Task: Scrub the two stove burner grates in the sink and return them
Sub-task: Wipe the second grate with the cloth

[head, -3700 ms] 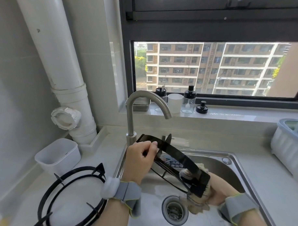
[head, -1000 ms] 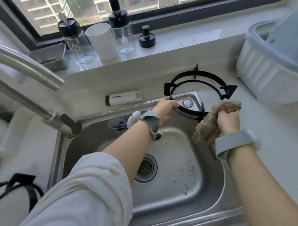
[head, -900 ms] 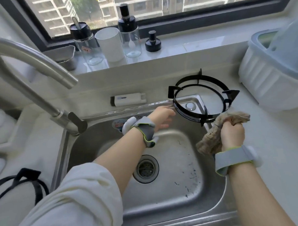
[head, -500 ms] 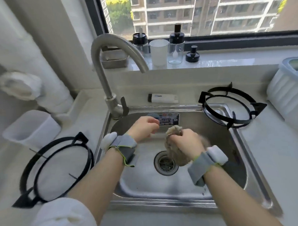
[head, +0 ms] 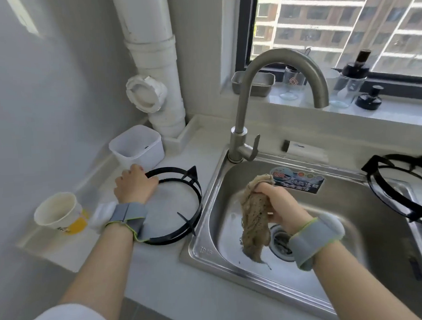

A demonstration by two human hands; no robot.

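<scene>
- Pale countertop [head: 161, 269] is running along a grey wall and under a window, with a steel sink [head: 203, 251] set into it and a curved faucet [head: 241, 99] rising at the sink's back left corner.
- The left grate [head: 200, 201], a black ring with inward prongs, is lying flat on the counter just left of the sink.
- The left hand [head: 134, 184] is reaching across this ring, its fingers curling over the far left rim and gripping it.
- The right hand [head: 278, 205] is hovering over the basin, its fingers closing around a brown knitted rag [head: 254, 220].
- The rag is hanging down in a limp bunch, its lower end dangling just beside the drain [head: 281, 243].
- The right grate [head: 386, 195] is sitting at the sink's back right corner, partly overlapping the steel rim, well apart from both hands.
- A white tub [head: 137, 145] is standing just behind the left grate, beside a white drainpipe [head: 151, 54].
- A paper cup [head: 58, 213] is standing near the left wrist.
- A metal tray [head: 257, 84] and several bottles, too blurred to read, are sitting on the windowsill.
</scene>
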